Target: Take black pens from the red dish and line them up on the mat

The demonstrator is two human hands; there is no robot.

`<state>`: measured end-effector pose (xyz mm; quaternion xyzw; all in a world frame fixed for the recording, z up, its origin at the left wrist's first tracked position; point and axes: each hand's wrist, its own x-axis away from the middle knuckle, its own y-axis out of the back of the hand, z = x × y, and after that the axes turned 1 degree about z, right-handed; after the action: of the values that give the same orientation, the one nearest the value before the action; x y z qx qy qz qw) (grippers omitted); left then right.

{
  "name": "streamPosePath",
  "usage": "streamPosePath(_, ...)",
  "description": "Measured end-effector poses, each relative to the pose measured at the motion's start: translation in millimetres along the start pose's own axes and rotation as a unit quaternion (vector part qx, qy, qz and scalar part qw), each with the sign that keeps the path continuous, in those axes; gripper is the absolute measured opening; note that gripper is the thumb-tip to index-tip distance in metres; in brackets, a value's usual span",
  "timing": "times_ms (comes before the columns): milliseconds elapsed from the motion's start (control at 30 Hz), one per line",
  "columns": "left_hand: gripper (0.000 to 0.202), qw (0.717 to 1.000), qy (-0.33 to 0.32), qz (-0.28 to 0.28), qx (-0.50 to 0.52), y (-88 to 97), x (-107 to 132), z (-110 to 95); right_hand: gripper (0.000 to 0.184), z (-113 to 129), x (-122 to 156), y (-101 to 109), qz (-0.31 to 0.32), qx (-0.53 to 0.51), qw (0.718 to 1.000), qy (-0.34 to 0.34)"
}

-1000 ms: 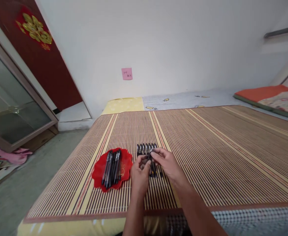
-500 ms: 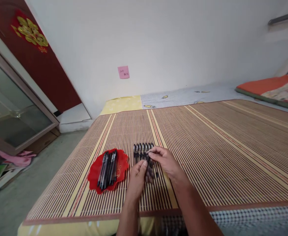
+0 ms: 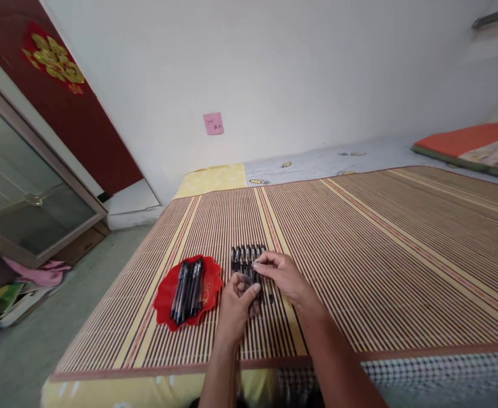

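Observation:
A row of black pens [image 3: 242, 253] lies side by side on the striped mat, caps pointing away from me. My right hand [image 3: 280, 275] reaches over the row's right end, thumb and forefinger pinched on a dark pen [image 3: 255, 276]. My left hand [image 3: 237, 303] is at the near side of the row, its fingers curled but thumb and forefinger apart; its lower fingers are blurred. A small black piece [image 3: 271, 298] lies right of the hands. To the left, a red scalloped plate [image 3: 209, 292] holds several more black pens [image 3: 184, 290].
The bamboo-striped mat [image 3: 337, 272] covers the bed, its front edge close to me. A folded orange quilt [image 3: 465, 139] lies at the far right. A pink note [image 3: 213, 123] is stuck on the wall. At left are a glass-panelled door [image 3: 32, 187] and the floor.
My left thumb and forefinger have parted, and the thumb has dropped slightly. My right hand stays pinched at nearly the same spot. The view has shifted slightly.

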<state>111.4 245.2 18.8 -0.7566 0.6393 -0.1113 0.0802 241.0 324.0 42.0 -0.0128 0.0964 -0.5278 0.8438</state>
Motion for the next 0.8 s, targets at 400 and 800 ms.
streamPosePath(400,0.047,0.999,0.029,0.018,0.013,-3.4,1.7,-1.2,0.022,-5.3,0.1,1.9,0.003,-0.029,1.000,-0.012)
streamPosePath(800,0.051,0.991,0.114,0.074,0.020,3.0,4.5,3.2,0.034,-9.1,-6.0,12.9,-0.144,-0.155,0.977,-0.003)
